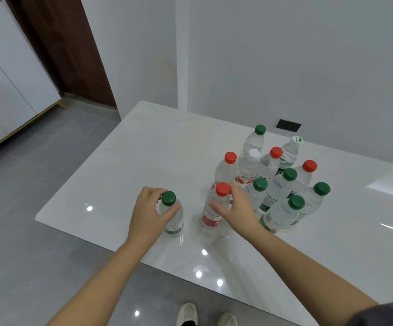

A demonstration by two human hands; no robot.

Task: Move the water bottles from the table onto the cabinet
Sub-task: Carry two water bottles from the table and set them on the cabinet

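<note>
12 bottles (282,212) on glossy, perhaps marble, table (155,149); grey floor (38,172)

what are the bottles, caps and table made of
Bottles: clear plastic, probably thin; you see through them, with printed labels around them. Caps: opaque plastic, fairly matte, in red, green and white. Table: glossy white slab with faint veins and sharp lamp reflections; polished stone or a stone-look surface, cannot tell which.

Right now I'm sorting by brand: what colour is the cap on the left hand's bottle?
Green cap; head view.
</note>
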